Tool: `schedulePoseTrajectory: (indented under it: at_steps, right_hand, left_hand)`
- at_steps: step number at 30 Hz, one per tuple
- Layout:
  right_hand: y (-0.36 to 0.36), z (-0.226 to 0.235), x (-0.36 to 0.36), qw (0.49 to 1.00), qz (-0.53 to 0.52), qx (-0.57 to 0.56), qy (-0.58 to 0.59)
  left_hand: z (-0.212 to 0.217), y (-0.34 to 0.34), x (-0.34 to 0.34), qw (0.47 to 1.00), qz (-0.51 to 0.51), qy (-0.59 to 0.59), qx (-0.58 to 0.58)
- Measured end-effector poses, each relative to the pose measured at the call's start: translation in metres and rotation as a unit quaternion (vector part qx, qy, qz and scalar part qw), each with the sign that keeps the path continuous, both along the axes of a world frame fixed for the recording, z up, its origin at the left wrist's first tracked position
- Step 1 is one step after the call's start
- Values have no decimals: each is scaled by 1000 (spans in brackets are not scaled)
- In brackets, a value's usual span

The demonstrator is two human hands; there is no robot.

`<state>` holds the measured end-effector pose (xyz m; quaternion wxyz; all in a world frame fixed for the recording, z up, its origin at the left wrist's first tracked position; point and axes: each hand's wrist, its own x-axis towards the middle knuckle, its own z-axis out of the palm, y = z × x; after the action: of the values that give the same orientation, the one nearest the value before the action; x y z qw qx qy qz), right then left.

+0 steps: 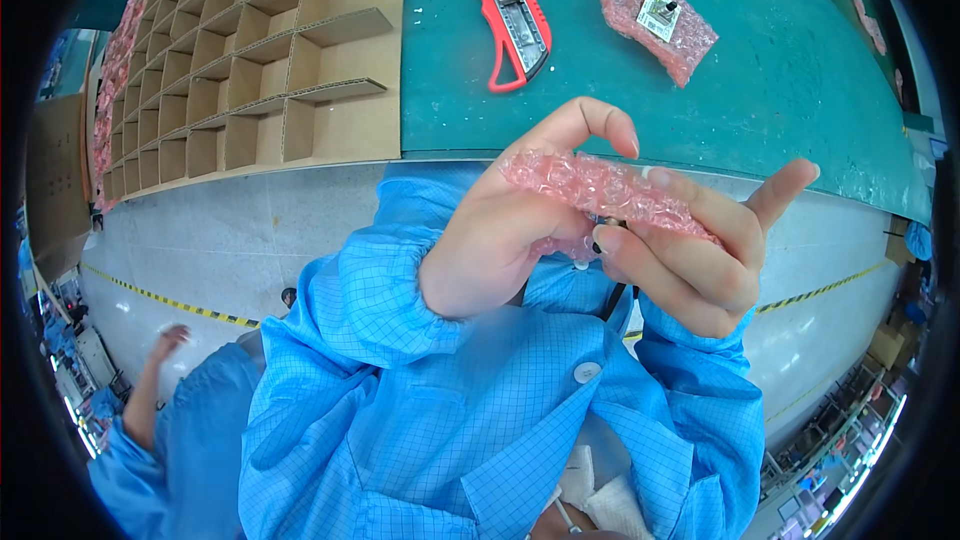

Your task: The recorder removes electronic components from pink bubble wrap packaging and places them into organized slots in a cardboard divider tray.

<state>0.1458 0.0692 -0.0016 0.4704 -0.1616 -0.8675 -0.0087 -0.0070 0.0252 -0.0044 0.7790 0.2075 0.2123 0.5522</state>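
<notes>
Bubble wrap [590, 183] was held by the near edge of the table [455, 125]: your left hand [500, 230] cupped its left end, your right hand [705, 255] pinched its right. Farther lay a red cutter [512, 15] and, rightward, a pink packet [625, 5].

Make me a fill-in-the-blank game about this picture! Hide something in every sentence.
The left hand and right hand touch pink ____.
The utility knife has a bright ____ handle.
The cardboard divider grid is to the ____ of the knife.
The person's sleeves are ____.

Missing words: bubble wrap; red; left; blue.
</notes>
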Motion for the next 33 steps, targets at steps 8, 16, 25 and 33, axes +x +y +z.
schedulePoseTrajectory:
  at_steps: [8,16,25,33]
  right_hand:
    - [-3,7,5,999,-9,-19,-32]
    - [-1,3,5,1000,-17,-5,-5]
    - [-3,5,5,999,-32,0,-6]
    - [5,12,9,1000,3,-14,-6]
  left_hand:
    - [8,-1,-4,999,-24,-23,-32]
    - [9,-1,-4,1000,-30,3,-2]
    - [10,-1,-4,999,-33,18,-9]
    - [-2,-1,-1,989,-11,58,136]
